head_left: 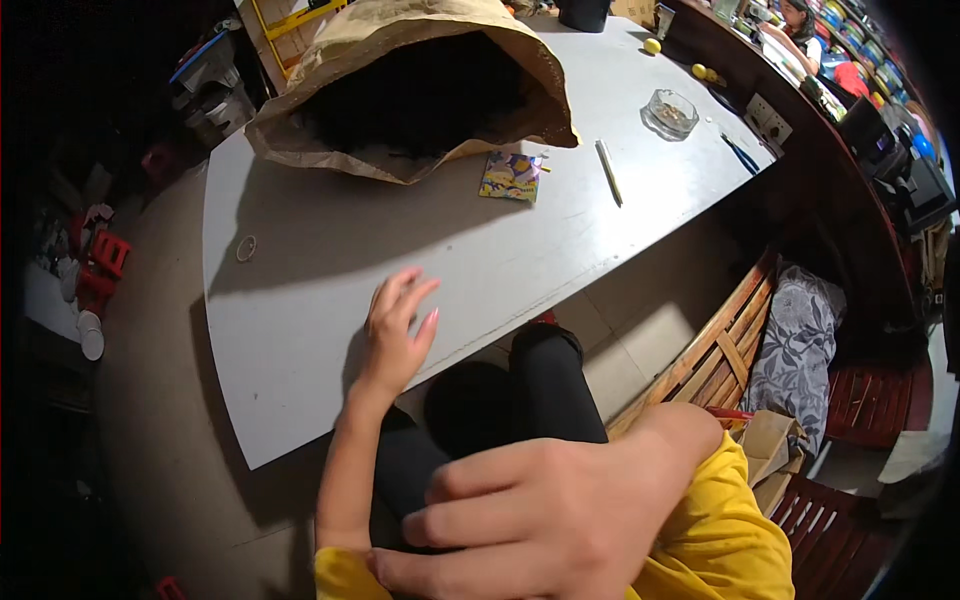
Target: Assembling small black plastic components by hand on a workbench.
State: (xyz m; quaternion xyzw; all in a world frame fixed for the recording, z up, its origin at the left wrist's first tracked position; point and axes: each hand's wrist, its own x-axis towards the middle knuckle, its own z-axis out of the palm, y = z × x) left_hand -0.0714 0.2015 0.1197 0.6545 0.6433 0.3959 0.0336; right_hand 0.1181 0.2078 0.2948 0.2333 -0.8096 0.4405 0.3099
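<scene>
Left hand (398, 328) held loosely spread before open paper bag (415, 20), colourful packet (511, 179) laid beside bag, right hand (565, 510) raised farther from bag, curled, grasp not determinable

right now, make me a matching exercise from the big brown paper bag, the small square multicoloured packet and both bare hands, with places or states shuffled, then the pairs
Things
1. big brown paper bag
2. small square multicoloured packet
3. bare left hand
4. bare right hand

Places or states
A. nearest the viewer, fingers curled
B. lying close to the rim of another thing
C. mouth wide open, dark inside
D. over the pale grey table, thumb held apart from the fingers

Pairs: 1-C, 2-B, 3-D, 4-A
</scene>
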